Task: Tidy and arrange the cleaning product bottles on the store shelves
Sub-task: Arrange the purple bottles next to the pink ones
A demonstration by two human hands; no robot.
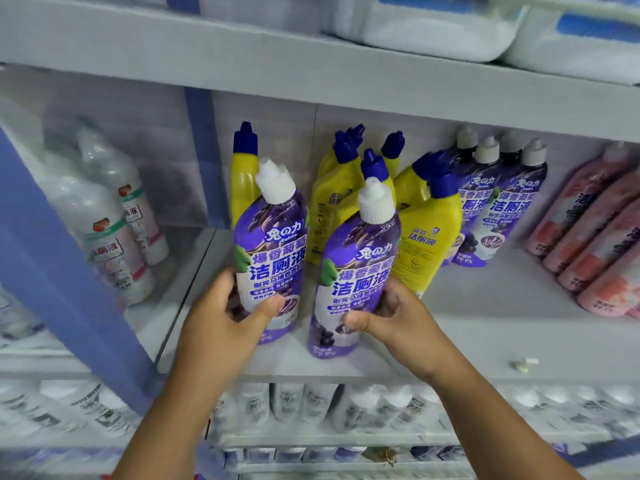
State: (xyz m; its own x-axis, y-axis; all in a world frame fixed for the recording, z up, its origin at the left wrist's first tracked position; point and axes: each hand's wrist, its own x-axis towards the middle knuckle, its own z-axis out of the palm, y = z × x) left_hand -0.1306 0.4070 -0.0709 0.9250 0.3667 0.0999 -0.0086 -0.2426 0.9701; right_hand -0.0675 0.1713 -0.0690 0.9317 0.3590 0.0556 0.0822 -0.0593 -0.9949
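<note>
Two purple toilet-cleaner bottles with white caps stand near the front of the white shelf (485,341). My left hand (225,313) grips the lower body of the left purple bottle (273,244). My right hand (388,313) grips the lower part of the right purple bottle (360,271). Behind them several yellow bottles with blue caps (422,230) lean against each other. One yellow bottle (242,174) stands upright behind the left purple bottle.
More purple bottles (498,202) stand at the back right, with pink bottles (595,237) lying slanted at the far right. White bottles (114,230) fill the neighbouring bay left of a blue upright (69,271). A small white scrap (524,364) lies on the shelf front. Lower shelves hold rows of bottles.
</note>
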